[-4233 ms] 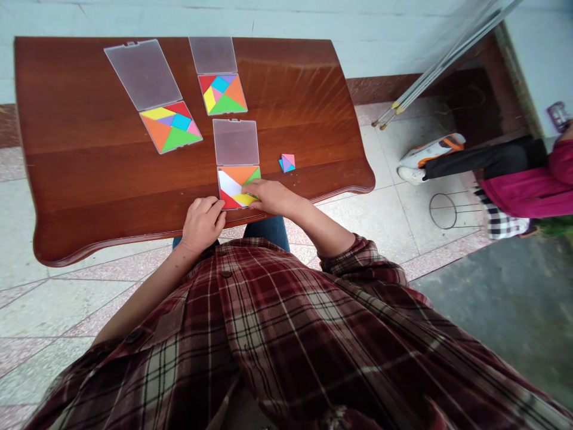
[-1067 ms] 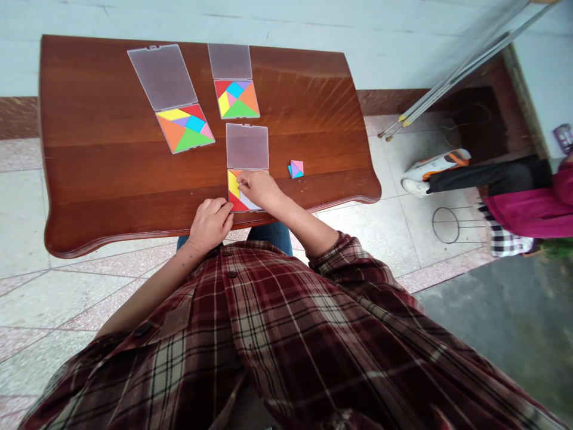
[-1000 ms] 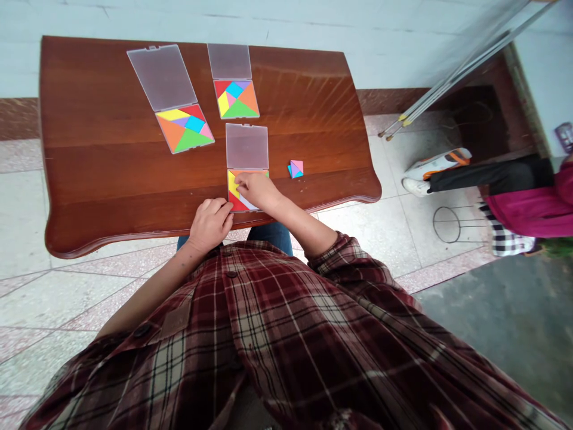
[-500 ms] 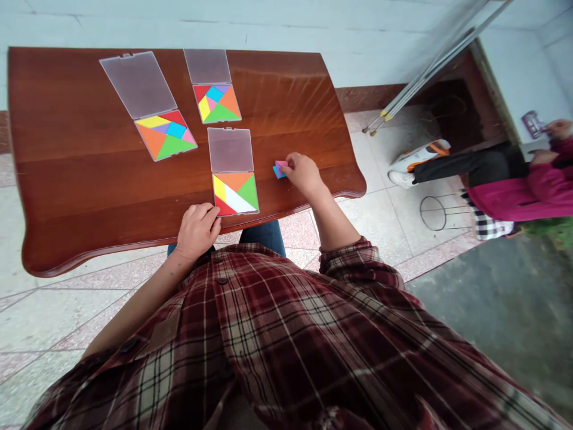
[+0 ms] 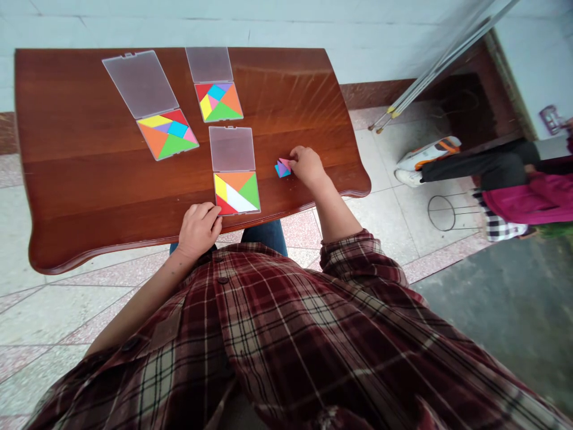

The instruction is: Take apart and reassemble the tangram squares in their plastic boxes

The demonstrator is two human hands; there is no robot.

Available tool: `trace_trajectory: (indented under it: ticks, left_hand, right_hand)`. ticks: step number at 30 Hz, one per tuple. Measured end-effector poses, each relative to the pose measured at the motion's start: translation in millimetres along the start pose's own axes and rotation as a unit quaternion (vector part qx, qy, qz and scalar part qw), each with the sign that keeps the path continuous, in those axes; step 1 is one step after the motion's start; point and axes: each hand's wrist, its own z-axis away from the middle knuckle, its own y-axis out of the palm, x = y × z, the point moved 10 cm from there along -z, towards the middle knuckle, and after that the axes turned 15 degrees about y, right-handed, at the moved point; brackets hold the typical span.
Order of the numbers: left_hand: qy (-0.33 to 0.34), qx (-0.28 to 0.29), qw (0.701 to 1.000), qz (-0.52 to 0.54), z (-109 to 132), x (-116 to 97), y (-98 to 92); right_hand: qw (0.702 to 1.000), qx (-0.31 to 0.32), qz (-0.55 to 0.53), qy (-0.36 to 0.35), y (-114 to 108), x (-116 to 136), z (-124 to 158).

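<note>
Near the table's front edge, an open tangram case [image 5: 231,149] holds yellow, orange, green and red pieces, with a white gap [image 5: 239,200] between them. My left hand [image 5: 199,228] lies flat at its lower left corner, fingertips touching the red piece. To the right of the case, my right hand [image 5: 308,167] pinches a pink triangle tangram piece [image 5: 285,162] between thumb and finger. Partly beneath it, purple [image 5: 283,169] and blue [image 5: 279,172] pieces lie on the wood. My fingers cover part of the pink piece.
Two more open tangram cases, one at the left [image 5: 144,86] and one at the back [image 5: 210,65], hold full sets on the brown table [image 5: 89,197]. Crutches [image 5: 421,77] lean by the wall. A seated person [image 5: 528,191] is at the right, near a wire stand [image 5: 441,213].
My right hand has shifted slightly, and the pink piece has slid to the right over the pile, showing more of the purple one. My left hand stays at the case corner.
</note>
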Motion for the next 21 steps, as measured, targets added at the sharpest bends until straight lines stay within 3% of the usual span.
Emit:
trace_trajectory:
  ticks: [3,6,10,21]
  left_hand:
    - [-0.012,0.007,1.000,0.018,-0.2,1.4,1.4]
    - [-0.024,0.013,0.999,0.033,-0.2,3.2,2.8]
    - [-0.027,0.015,0.999,0.036,-0.8,2.8,2.6]
    - [-0.012,0.011,1.000,0.011,-0.6,1.1,1.0]
  right_hand:
    - [1.000,-0.025,-0.007,-0.016,-4.6,4.7,12.3]
    - [1.000,-0.007,0.000,-0.025,1.4,9.5,19.5]
    - [0.999,0.010,0.021,-0.023,6.7,7.7,13.1]
    - [0.998,0.009,0.048,-0.036,-4.5,4.1,0.3]
